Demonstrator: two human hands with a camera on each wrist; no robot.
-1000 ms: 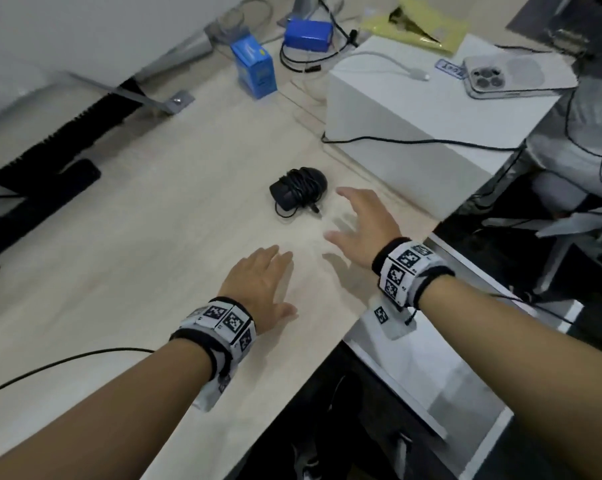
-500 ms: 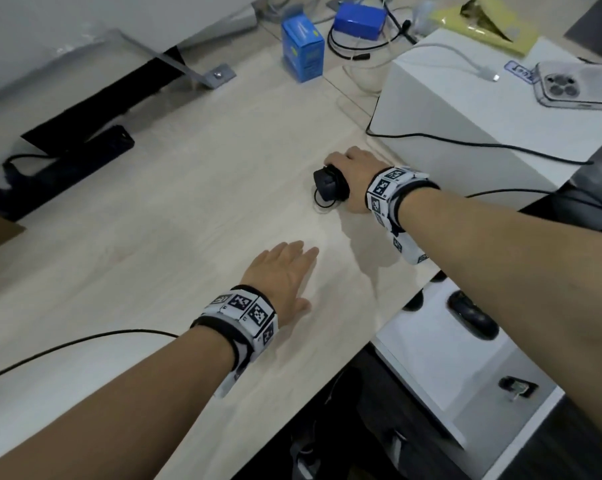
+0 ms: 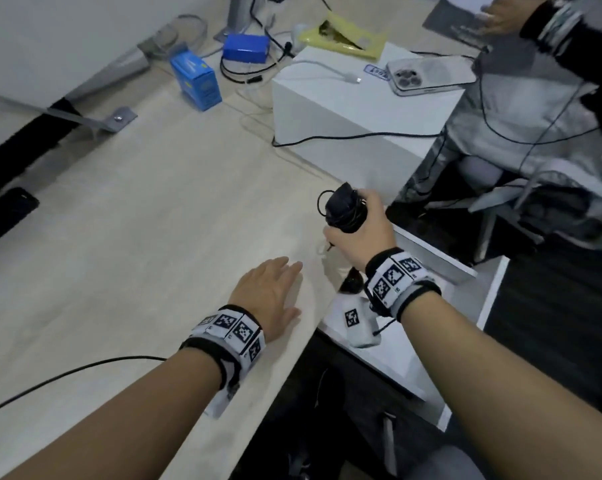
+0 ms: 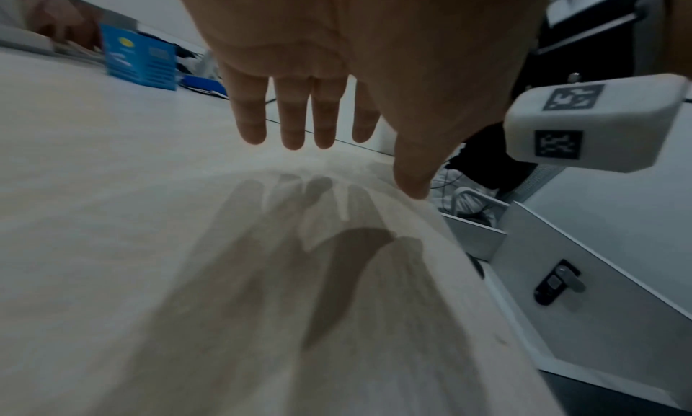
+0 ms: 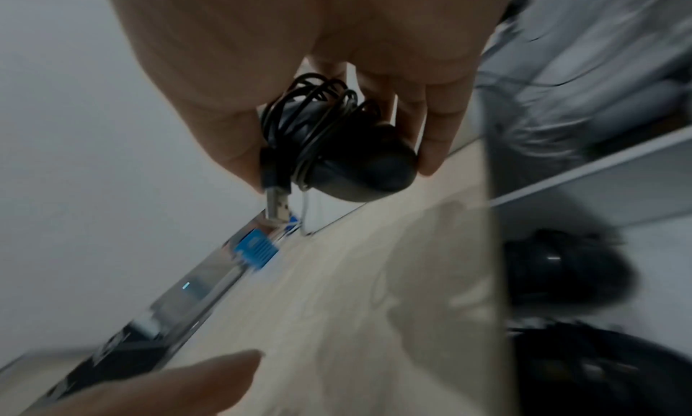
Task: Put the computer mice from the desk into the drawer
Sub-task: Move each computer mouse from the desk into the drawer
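While the head view shows only the back of the right hand point(image 3: 360, 233) around the mouse point(image 3: 344, 211), lifted above the tabletop point(image 3: 137, 220) edge at frame center right, the right wrist view shows thumb and fingers point(image 5: 436, 132) clamped on its cord-wrapped body, USB plug point(image 5: 276, 206) dangling. Another mouse point(image 5: 561, 270) in the drawer point(image 3: 414, 368) is blurred there, and mostly hidden under the wrist overhead. The left hand point(image 3: 268, 294) lies flat, fingers straight, holding nothing, near the edge.

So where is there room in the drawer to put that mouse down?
The drawer floor shows bare white toward its front, nearer the person. Its back end is crowded: a black mouse already lies there. The right hand grips the cord-wrapped mouse above the desk edge.
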